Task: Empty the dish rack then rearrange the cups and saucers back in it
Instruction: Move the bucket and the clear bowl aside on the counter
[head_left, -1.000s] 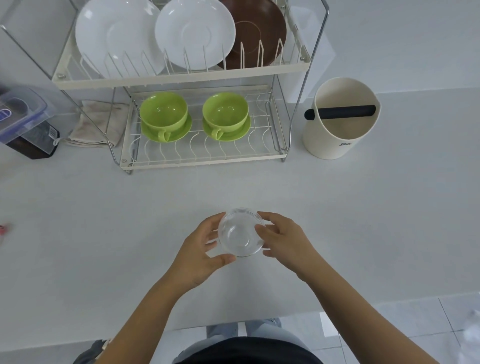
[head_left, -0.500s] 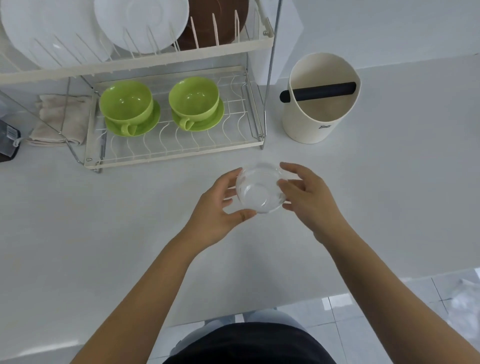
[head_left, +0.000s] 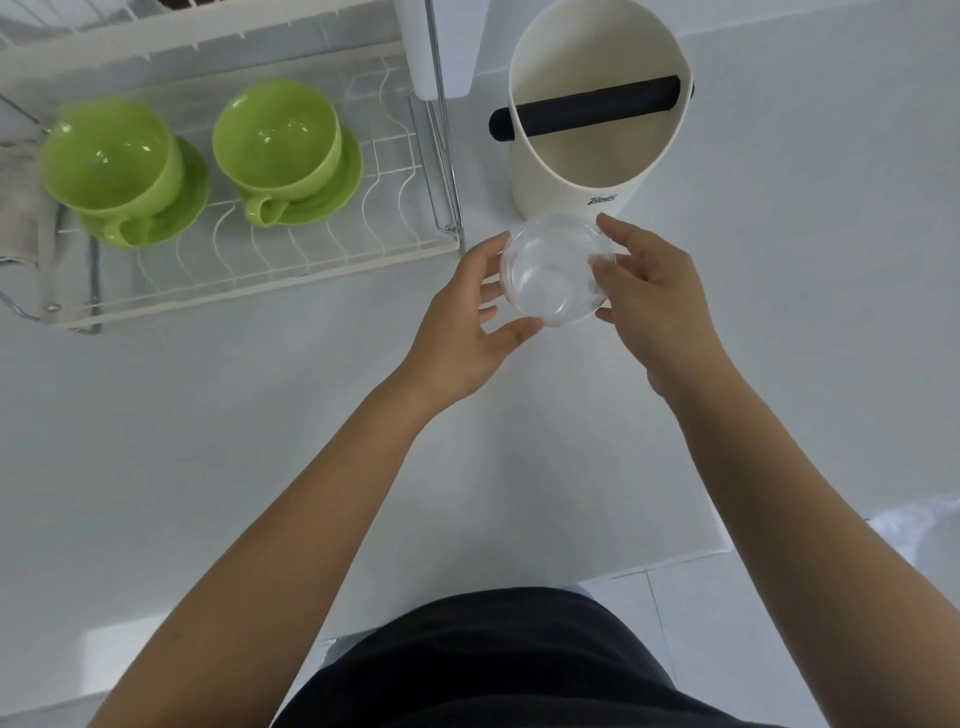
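Now holding clear glass cup (head_left: 553, 270) above counter (head_left: 779, 364), just right of dish rack (head_left: 249, 270): left hand (head_left: 462, 322) and right hand (head_left: 649, 291) each pinching rim. Suggested: keep level, lower into free wire beside green cups (head_left: 275, 137), avoid corner post.

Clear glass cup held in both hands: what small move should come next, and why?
Probably carry the clear glass cup left onto the bare wires of the rack's lower tier. Left hand and right hand both grip its rim above the counter, and the green cups leave the tier's right side free.
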